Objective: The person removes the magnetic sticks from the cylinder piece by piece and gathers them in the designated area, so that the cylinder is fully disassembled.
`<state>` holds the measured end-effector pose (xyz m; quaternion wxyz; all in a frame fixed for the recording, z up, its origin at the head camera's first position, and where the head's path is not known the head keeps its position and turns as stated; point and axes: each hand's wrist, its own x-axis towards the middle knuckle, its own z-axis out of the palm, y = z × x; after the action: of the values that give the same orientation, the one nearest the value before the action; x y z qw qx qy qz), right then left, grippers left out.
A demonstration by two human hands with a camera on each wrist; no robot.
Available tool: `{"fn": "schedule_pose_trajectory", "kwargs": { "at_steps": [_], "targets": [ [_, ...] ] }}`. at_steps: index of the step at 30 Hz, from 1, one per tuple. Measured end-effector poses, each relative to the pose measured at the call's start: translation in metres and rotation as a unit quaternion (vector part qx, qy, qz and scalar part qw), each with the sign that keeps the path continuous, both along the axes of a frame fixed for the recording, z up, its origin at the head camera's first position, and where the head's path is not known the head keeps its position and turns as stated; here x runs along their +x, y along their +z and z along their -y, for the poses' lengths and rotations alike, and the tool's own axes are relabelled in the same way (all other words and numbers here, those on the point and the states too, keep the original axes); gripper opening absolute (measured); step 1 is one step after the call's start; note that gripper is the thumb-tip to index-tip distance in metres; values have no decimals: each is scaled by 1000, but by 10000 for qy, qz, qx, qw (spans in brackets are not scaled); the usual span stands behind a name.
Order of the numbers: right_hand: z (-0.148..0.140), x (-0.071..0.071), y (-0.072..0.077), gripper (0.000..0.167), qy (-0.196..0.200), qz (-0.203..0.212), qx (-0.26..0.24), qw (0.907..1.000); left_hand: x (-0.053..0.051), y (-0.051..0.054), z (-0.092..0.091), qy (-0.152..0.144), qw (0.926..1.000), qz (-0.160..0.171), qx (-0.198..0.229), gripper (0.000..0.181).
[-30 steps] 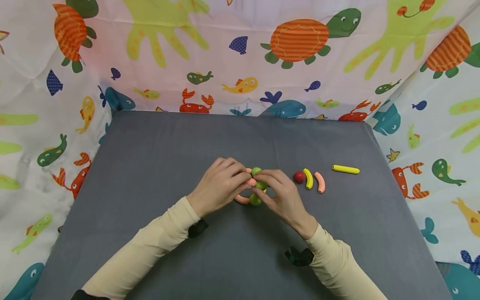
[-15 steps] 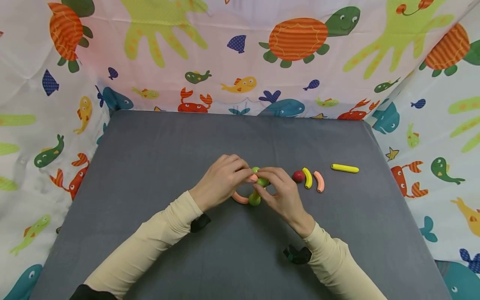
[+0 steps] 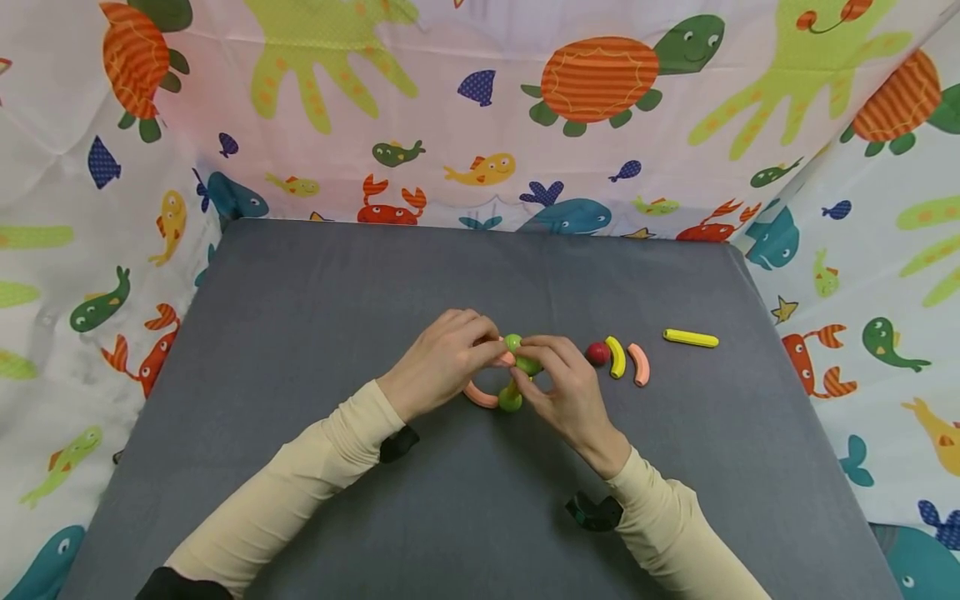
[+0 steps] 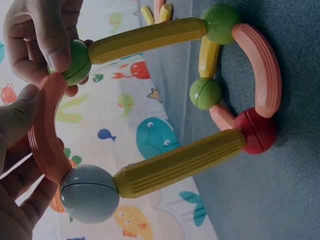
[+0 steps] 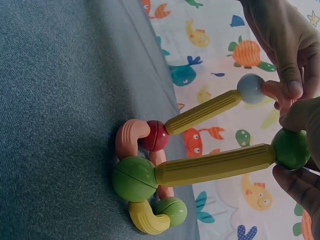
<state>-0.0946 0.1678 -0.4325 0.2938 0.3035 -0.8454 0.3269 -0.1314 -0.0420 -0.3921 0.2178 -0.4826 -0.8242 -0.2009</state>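
My left hand (image 3: 444,360) pinches a curved pink magnetic stick (image 4: 44,127) between thumb and fingers. One end of that stick sits against a grey-blue ball (image 4: 90,194), and its other end meets a green ball (image 4: 77,62). My right hand (image 3: 564,390) grips this green ball, seen close in the right wrist view. Two straight yellow sticks (image 5: 215,165) run from these balls down to the base. On the cloth, the base is a ring with a red ball (image 4: 255,131), green balls (image 5: 134,179), curved pink sticks (image 4: 260,70) and a curved yellow stick (image 5: 147,218).
Right of my hands lie a loose red ball (image 3: 597,354), a curved yellow stick (image 3: 617,357), a curved pink stick (image 3: 639,365) and a straight yellow stick (image 3: 691,338). The grey table (image 3: 337,275) is surrounded by a printed curtain (image 3: 315,167).
My left hand has shifted slightly up and right, bringing the pink stick closer to the green ball. My right hand stays nearly in place. The loose pieces have not moved.
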Motion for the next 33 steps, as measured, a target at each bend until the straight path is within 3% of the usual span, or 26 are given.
{"fn": "schedule_pose_trajectory", "kwargs": {
  "at_steps": [5,11,14,21,25,33],
  "targets": [
    [-2,1,1,29,30,-6,32,10000,-1,1,0,-76,9996,-205,-180,16],
    [-6,2,0,27,-47,20,113,9999,-3,-4,-4,43,9937,-986,-534,16],
    [-6,2,0,24,-71,32,124,9999,-2,-9,-5,133,9854,-1428,-913,23],
    [-5,2,0,24,-109,-17,161,9998,-5,-22,-11,146,9577,-2320,-1696,36],
    [-5,1,0,24,-163,-66,192,9997,-10,-25,-13,52,9514,-2477,-1830,43],
    [-4,3,1,29,-96,11,210,9997,-17,-26,-15,-256,9546,-2273,-1909,46]
  ]
}}
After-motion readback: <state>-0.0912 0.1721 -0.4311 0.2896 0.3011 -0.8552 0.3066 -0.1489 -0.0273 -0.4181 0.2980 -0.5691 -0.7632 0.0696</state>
